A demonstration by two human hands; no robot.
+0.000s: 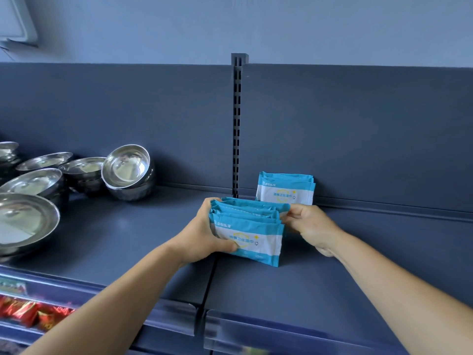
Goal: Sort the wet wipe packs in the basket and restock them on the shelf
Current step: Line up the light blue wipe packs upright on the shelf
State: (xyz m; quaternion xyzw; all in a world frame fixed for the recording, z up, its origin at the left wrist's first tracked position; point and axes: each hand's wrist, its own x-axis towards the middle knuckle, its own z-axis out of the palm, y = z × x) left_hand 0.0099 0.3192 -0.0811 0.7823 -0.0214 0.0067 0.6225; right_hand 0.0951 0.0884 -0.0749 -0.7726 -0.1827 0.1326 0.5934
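Observation:
A bundle of several blue-and-white wet wipe packs point(252, 233) stands upright on the dark shelf point(320, 280), near its middle. My left hand point(204, 235) grips the bundle's left end, thumb across the front pack. My right hand point(311, 222) pinches the right ends of the packs. Behind them, a second small stack of the same wet wipe packs point(286, 189) leans against the shelf's back panel. The basket is out of view.
Stacks of steel bowls point(128, 172) and wider steel bowls point(24, 221) fill the shelf's left part. A slotted upright post point(237, 124) divides the back panel. Red snack packets point(33, 315) lie on the lower shelf at bottom left. The shelf's right part is bare.

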